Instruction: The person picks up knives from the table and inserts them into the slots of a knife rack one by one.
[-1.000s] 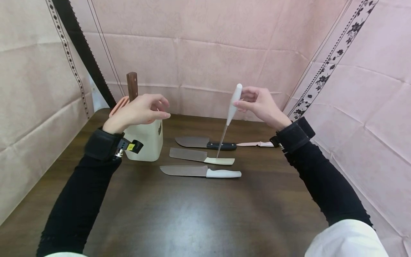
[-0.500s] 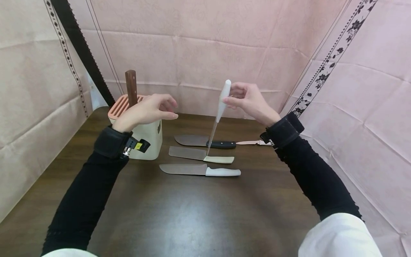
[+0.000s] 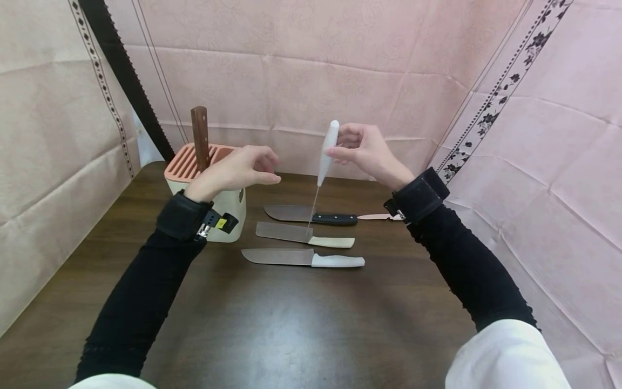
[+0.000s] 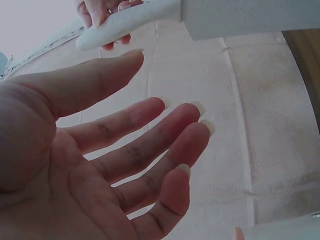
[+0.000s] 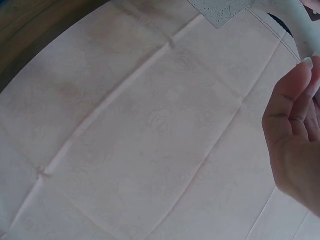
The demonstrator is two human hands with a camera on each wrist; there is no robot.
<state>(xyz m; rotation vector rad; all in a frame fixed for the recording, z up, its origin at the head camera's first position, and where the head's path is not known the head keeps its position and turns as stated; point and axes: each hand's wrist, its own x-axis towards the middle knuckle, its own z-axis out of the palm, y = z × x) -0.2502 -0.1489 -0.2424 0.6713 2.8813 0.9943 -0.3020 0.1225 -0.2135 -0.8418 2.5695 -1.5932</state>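
Observation:
My right hand pinches a knife by its white handle, upright with the blade down. From the head view the blade is nearly edge-on; its flat, wide metal side shows in the left wrist view, along with the handle. My left hand hovers before the knife block, palm empty and fingers loosely bent. That block is cream with a pink slotted top, partly hidden by this hand. A brown-handled knife stands in one slot.
On the brown table lie a black-handled knife, a cream-handled knife and a white-handled knife, blades to the left. A small pink-bladed knife lies further right, partly behind my wrist. Pale cloth walls in the back and sides.
My right hand has carried the upright knife to the left. My left hand has shifted right, uncovering more of the block's slotted top. The knives on the table have stayed put.

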